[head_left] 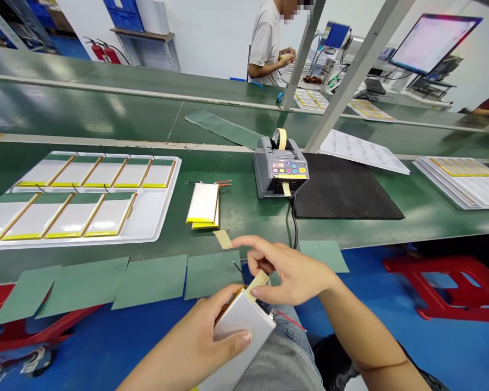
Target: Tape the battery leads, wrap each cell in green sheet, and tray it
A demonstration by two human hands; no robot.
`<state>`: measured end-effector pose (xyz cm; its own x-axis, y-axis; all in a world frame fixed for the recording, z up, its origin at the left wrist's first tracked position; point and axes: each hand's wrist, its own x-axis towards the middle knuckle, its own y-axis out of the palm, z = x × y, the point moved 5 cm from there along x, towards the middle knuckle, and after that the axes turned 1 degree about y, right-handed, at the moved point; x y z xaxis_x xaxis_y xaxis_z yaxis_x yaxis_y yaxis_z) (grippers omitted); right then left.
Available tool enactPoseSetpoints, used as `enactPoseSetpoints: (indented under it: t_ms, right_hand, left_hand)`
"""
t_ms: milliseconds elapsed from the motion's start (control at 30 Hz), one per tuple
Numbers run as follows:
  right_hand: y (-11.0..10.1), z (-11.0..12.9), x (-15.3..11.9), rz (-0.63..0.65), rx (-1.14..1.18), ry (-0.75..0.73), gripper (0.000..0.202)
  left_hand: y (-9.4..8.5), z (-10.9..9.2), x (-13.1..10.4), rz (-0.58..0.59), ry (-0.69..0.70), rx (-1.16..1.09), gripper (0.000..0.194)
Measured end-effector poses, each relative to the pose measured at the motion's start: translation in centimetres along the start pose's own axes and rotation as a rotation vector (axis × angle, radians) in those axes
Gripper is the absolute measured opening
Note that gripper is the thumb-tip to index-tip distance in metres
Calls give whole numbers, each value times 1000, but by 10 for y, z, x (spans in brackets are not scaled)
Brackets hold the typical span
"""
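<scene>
My left hand [209,331] grips a silver pouch battery cell [252,320], tilted above my lap, with the thumb across its flat face. A strip of pale masking tape [258,281] lies at the cell's upper edge, where my right hand [289,271] presses it with the thumb; the other fingers curl behind. From its stretched index fingertip hangs a second piece of tape [223,239]. Red and black wires come out at the cell's top end. Two stacked white cells with yellow edges [204,203] lie on the bench beyond.
A grey tape dispenser [281,168] stands beside a black mat [346,190]. At left, a white tray [157,225] holds several cells. Green sheets [152,279] overhang the bench's front edge. A red stool [452,288] is at right. Across the bench stands a person [264,43].
</scene>
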<state>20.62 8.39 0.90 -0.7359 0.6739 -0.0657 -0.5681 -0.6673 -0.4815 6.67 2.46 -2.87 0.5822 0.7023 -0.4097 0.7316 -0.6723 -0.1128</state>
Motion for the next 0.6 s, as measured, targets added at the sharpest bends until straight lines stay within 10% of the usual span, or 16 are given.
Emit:
enactPoseSetpoints:
  t_ms: [467, 600]
  right_hand:
    - [7, -16, 0, -52, -116, 126, 88]
    - [0, -14, -9, -314, -15, 45, 86]
  left_hand:
    - [-4, -7, -2, -67, -117, 75, 34]
    - [-7, -13, -2, -103, -82, 21, 35]
